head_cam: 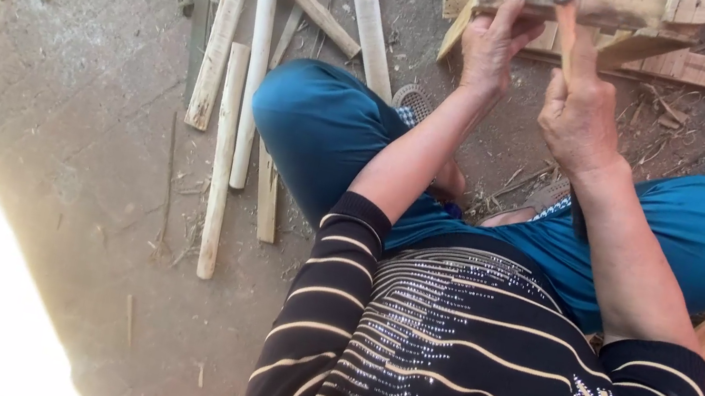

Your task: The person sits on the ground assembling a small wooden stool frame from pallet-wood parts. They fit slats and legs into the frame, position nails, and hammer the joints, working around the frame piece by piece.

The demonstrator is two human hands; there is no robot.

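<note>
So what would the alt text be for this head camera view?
A seated person's left hand steadies a wooden block while the right hand grips a wooden-handled tool over it. Wooden sticks lie on the dirt ground.

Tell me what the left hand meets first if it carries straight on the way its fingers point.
The left hand already rests its fingers on the wooden block; pushing on, it meets that block first. Anything beyond lies outside the picture.
</note>
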